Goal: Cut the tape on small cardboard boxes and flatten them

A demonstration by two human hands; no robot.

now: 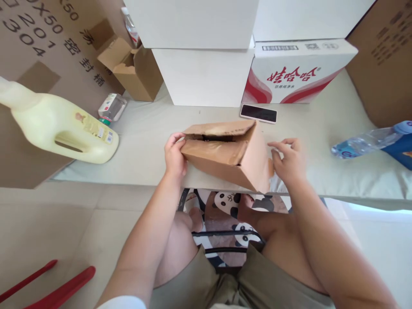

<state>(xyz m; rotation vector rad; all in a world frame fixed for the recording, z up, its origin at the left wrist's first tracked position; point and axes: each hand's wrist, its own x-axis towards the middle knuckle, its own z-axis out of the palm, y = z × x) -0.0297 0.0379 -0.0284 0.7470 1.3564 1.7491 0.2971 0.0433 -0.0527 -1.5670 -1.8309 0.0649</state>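
Observation:
A small brown cardboard box (222,161) lies tilted at the front edge of the covered surface. A dark gap shows between its upper flaps. My left hand (175,156) grips the box's left end, thumb on top and fingers around the side. Just off the box's right end is my right hand (288,159), thumb and index finger drawn close together. Whatever is between those fingers is too small to make out. Below them, an orange-brown scrap (271,167) sits against the box's side, with something clear and shiny beside it.
A phone (258,113) lies behind the box, before white cartons (202,77). To the left are a large yellow jug (64,124), a clear bottle (112,107) and an opened carton (138,73). A water bottle (367,143) lies at right.

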